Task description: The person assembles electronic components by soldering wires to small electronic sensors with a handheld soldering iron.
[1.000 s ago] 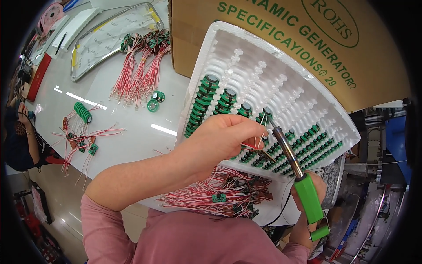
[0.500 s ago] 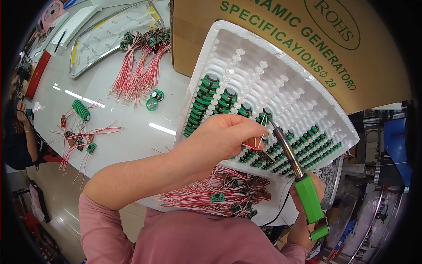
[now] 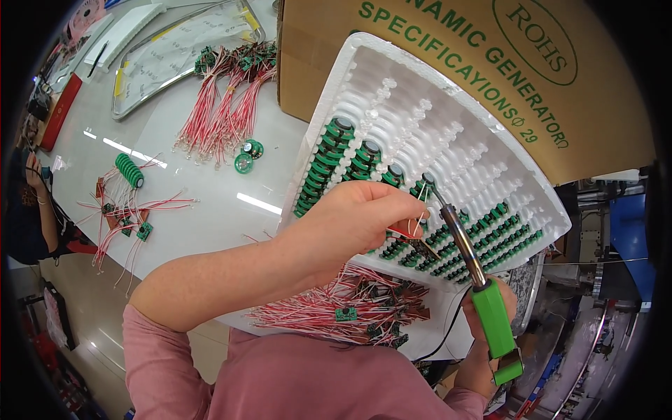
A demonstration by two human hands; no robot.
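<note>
White moulded foam tray [image 3: 392, 77] leans against a brown cardboard box [image 3: 434, 63] at the table's far right; its grooves hold rows of small green round parts [image 3: 323, 157] stacked on edge. By the look of it the work is partway: the lower-right rows and four columns on the left side are filled, while the upper and middle grooves stand bare. A heap of red-and-white wire leads with little green boards [image 3: 346, 308] lies at the near table edge just below the tray, seemingly stock not yet joined. Left hand [image 3: 364, 217] reaches across over the tray's lower part, fingers curled and pressed together, thumb and forefinger pinching a thin red wire [image 3: 404, 229] right at the parts in the tray. Right hand [image 3: 490, 315] is closed around the green handle of a soldering iron [image 3: 462, 245], whose tip points up to a part near the pinched wire; whether tip and wire touch cannot be told. Farther left on the white table [image 3: 210, 203]: bundled red leads [image 3: 224, 105], two loose green discs [image 3: 246, 155], a short green stack [image 3: 129, 170], scattered wired boards [image 3: 129, 220]. Another person's hand shows at the far left edge.
</note>
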